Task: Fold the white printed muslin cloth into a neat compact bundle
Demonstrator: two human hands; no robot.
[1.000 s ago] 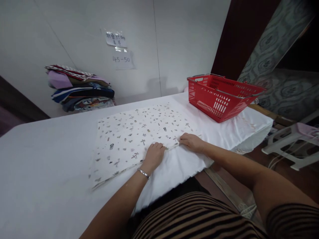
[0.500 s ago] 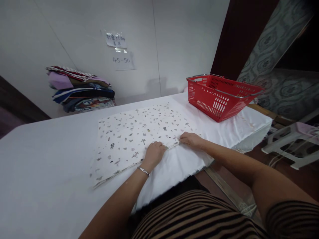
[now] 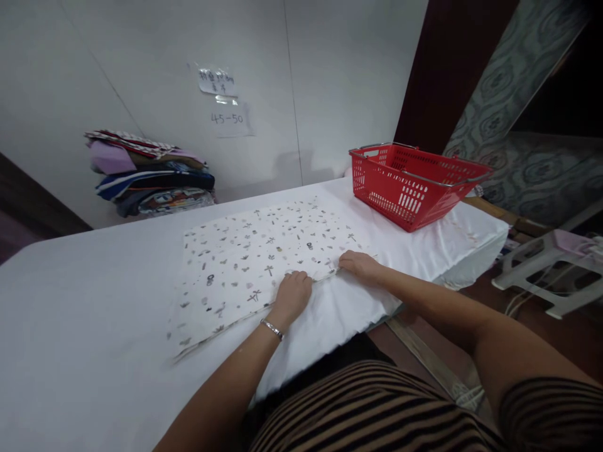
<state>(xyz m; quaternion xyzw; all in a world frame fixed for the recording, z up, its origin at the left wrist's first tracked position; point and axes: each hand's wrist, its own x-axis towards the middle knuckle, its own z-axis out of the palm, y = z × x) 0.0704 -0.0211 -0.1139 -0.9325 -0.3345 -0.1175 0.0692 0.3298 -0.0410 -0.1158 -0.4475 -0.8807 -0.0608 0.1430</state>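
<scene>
Curling the fingers (image 3: 301, 277) of the left hand (image 3: 293, 295) and, a little apart, the right hand (image 3: 360, 267) over the near edge, hiding the tips and so not showing whether pinching or only pressing the printed cloth (image 3: 245, 254), lying flat on the bench (image 3: 85, 314)! Leaving the near-left corner unheld, well out from either hand, and probably risking a skewed edge through uneven tugging, or creases through slipping on the shiny, rumpled cover (image 3: 330, 320). Farther out, sitting near the red basket (image 3: 409, 213), possibly risking a bump on any rightward drag, yet lying apart from the stacked fabrics (image 3: 153, 180).
</scene>
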